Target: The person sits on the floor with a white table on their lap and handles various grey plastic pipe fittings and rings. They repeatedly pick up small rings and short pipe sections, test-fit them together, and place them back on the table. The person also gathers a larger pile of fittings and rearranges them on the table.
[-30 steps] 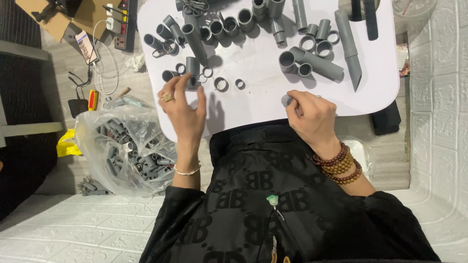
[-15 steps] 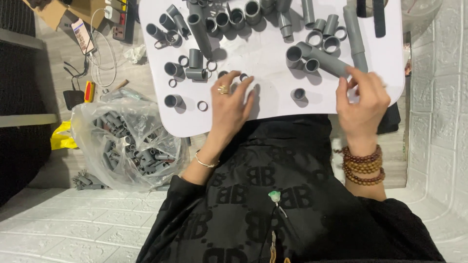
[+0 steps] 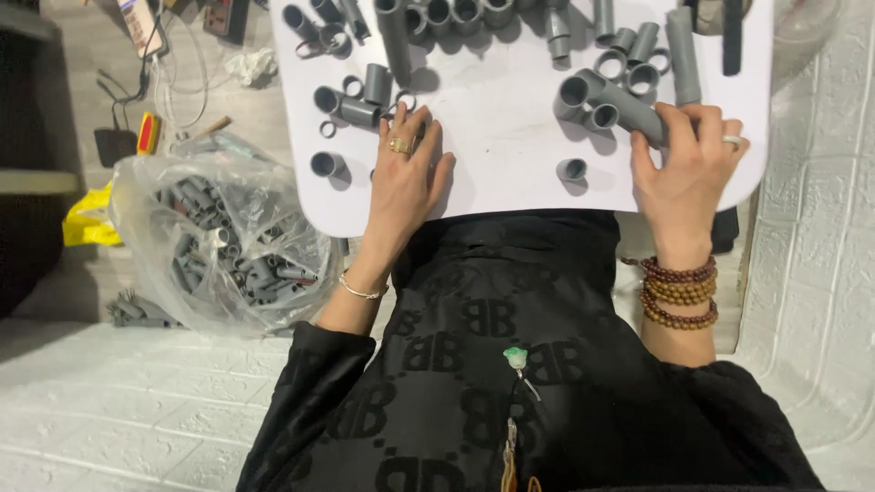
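Note:
A white table (image 3: 510, 137) holds many grey plastic pipe pieces and fittings. My left hand (image 3: 406, 173), with a gold ring, lies flat on the table, fingers apart, its fingertips by a small grey ring (image 3: 405, 100) and a short elbow fitting (image 3: 355, 111). My right hand (image 3: 688, 169) is at the table's right edge, with its fingers curled over the near end of a long grey pipe with joined sockets (image 3: 612, 100). A short grey coupling (image 3: 571, 169) stands alone between the two hands.
More pipe lengths (image 3: 682, 50) and couplings (image 3: 392, 36) crowd the far side of the table. A clear plastic bag of grey fittings (image 3: 223, 246) sits on the floor at left, beside cables and a yellow bag (image 3: 87, 223). White textured wall panels (image 3: 820, 273) are at right.
Both hands have moved up onto the table and apart. The right hand went from the table's near edge to the long pipe at right; the left hand now lies flat.

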